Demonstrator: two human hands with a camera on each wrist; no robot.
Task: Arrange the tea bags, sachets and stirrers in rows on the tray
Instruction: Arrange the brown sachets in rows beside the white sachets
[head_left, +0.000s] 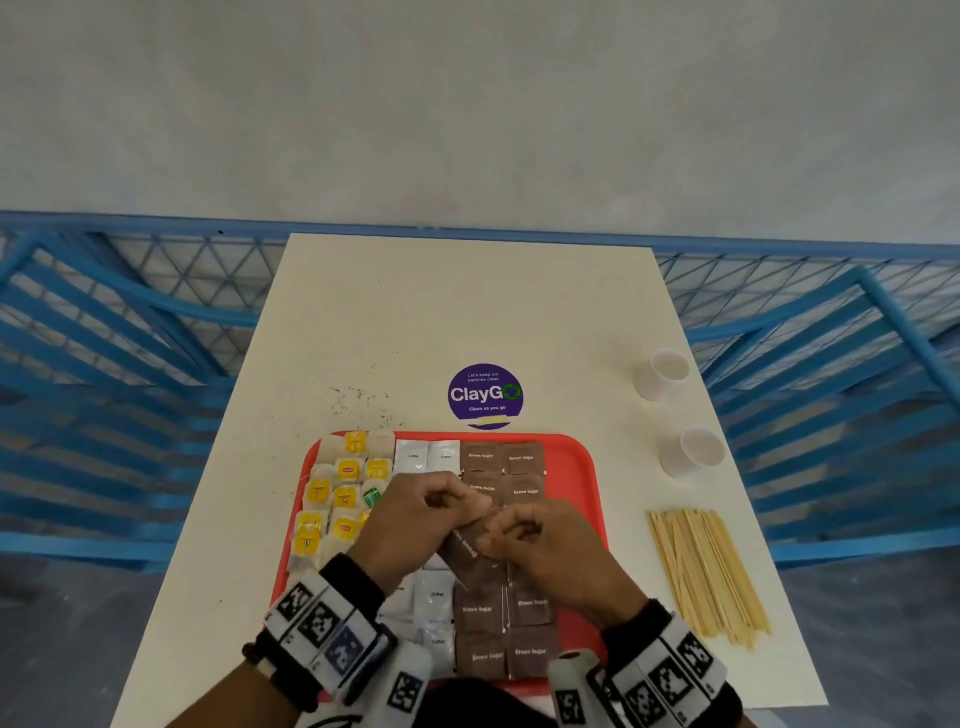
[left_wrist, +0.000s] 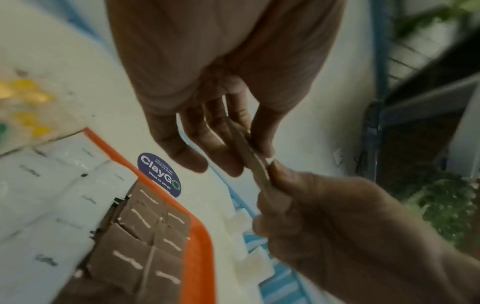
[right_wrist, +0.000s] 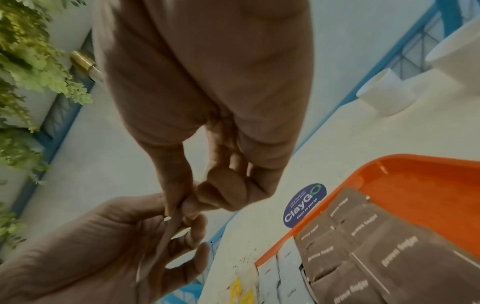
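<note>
Brown sugar sachet (head_left: 464, 544) pinched between both hands — left hand (head_left: 415, 512), right hand (head_left: 540, 545) — above tray (head_left: 582, 467).

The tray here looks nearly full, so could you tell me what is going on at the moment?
A person is sorting drink supplies on an orange tray. Both the left hand and the right hand pinch one brown sugar sachet above it. Tea bags, white coffee sachets and brown sugar sachets already lie in rows. The wooden stirrers lie on the table, right of the tray.
</note>
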